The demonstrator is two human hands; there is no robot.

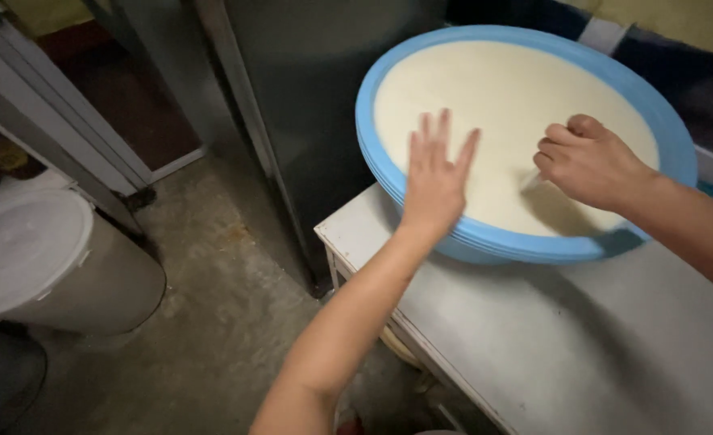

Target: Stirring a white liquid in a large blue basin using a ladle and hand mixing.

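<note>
Grey table (582, 346): pale, scuffed top, bearing the basin at its far left corner; the basin's near rim is jutting slightly past the table's edge.

Dark metal cabinet (324, 89): standing behind and to the left of the table, just beside the basin.

Blue basin (534, 246): wide, round, shallow, filled almost to the rim with a smooth cream-white mass (501, 89), batter or soft dough, which of the two cannot be told. Surface is lying level and unbroken except by the right hand.

White lidded bucket (42, 258): sitting on the concrete floor (211, 322), well apart from the table.

Left hand (435, 181): open, fingers spread and flat, hovering over or pressing the basin's near-left rim; contact cannot be told. It is appearing to steady the basin.

Right hand (586, 165): fingers curled closed, gripping something small and pale at the surface of the mass; the object is mostly hidden.

Step in hand, as judged: working or cutting at the surface. Next move is calling for a firm brace from the left hand, since the basin is overhanging.
</note>
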